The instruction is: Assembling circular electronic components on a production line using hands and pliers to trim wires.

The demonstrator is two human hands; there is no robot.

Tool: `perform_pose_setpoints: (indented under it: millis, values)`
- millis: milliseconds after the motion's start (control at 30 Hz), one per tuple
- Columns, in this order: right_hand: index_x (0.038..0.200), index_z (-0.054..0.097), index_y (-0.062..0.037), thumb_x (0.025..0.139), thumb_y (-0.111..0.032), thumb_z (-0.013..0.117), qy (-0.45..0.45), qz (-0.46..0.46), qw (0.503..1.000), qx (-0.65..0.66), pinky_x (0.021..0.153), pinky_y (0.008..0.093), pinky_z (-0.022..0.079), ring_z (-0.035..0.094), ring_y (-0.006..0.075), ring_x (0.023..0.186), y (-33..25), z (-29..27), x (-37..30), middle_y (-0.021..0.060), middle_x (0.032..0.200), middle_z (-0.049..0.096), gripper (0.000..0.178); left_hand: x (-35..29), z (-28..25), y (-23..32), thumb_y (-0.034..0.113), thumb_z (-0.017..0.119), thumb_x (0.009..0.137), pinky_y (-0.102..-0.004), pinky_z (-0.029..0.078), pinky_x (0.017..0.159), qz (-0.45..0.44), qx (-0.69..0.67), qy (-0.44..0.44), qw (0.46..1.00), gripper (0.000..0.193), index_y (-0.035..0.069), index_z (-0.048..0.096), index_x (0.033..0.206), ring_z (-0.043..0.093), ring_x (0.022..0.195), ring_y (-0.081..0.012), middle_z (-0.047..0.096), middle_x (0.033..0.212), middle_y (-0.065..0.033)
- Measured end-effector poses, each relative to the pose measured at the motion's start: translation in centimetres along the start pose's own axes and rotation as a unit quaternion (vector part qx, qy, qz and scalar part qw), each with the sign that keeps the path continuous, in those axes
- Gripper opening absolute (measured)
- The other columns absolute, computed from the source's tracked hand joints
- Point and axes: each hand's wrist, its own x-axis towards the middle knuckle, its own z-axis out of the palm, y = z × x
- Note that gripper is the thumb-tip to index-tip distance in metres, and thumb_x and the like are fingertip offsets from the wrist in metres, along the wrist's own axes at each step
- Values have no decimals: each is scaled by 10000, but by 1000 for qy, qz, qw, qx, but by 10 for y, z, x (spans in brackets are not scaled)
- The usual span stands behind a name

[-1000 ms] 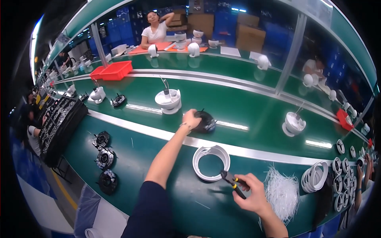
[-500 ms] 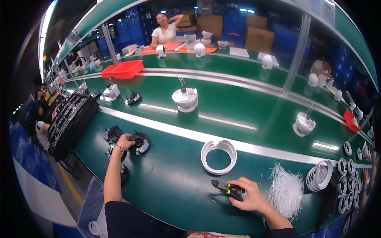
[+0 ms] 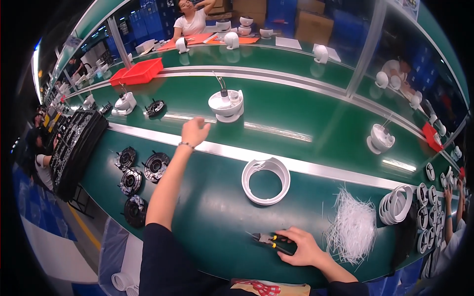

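Observation:
My left hand (image 3: 195, 132) is stretched out over the white strip at the belt's edge, empty, with thumb and fingers apart. Beyond its fingertips stands a white rounded housing (image 3: 226, 106) with thin wires sticking up from its top. My right hand (image 3: 302, 249) is wrapped round the handles of black-and-yellow diagonal cutters (image 3: 266, 239), low over the green bench. Above the cutters lies a white plastic ring (image 3: 265, 181). Several round black parts with prongs (image 3: 156, 166) sit on the bench, left of my left forearm.
A heap of thin white plastic strips (image 3: 351, 227) lies right of my right hand. Farther right are stacked white rings (image 3: 395, 204). Black trays (image 3: 79, 153) stand at left. The belt carries another white housing (image 3: 380, 139) and a red bin (image 3: 140, 72). Co-workers are across and at both sides.
My left hand has let go of a black round part and moved up and right towards the white housing. The right hand with the cutters has shifted slightly left. The view has tilted down.

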Motion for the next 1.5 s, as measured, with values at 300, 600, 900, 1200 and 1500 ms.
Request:
perform_pose_setpoints:
  millis: [300, 600, 900, 1200, 1500]
  values:
    - [946, 560, -1, 523, -79, 612, 235, -196, 915, -262, 625, 327, 446, 544, 277, 693, -30, -138, 125, 143, 766, 552, 434, 99, 40, -20, 187, 636, 688, -374, 435, 823, 3, 30, 64, 997, 346, 67, 575, 1007, 547, 932, -297, 584, 968, -154]
    - [998, 569, -104, 543, -185, 646, 105, -181, 830, -518, 709, 349, 419, 509, 250, 832, 27, -178, 346, 79, 839, 503, 469, 122, 60, 5, 140, 611, 702, -386, 472, 662, 118, 16, 25, 993, 84, 64, 628, 733, 588, 710, -314, 614, 738, -141]
    - [964, 621, -109, 516, -207, 655, 11, -110, 831, -545, 757, 331, 469, 563, 238, 874, 27, -136, 420, 99, 894, 585, 460, 131, 70, 20, 172, 567, 758, -389, 459, 650, 119, -7, -1, 993, 120, 55, 563, 788, 583, 715, -317, 607, 716, -149]
    - [954, 624, -108, 508, -235, 673, -37, -115, 823, -555, 738, 330, 469, 568, 237, 855, 34, -133, 425, 94, 884, 591, 467, 130, 80, 27, 161, 568, 761, -366, 461, 658, 112, -29, -25, 993, 119, 44, 561, 777, 594, 713, -292, 618, 719, -132]
    - [861, 659, -127, 523, -185, 669, -18, -102, 809, -579, 711, 338, 476, 574, 244, 824, 36, -145, 412, 95, 766, 605, 344, 131, 84, 33, 156, 554, 777, -363, 469, 653, 99, -94, -9, 991, 119, 40, 560, 801, 601, 710, -292, 624, 736, -131]
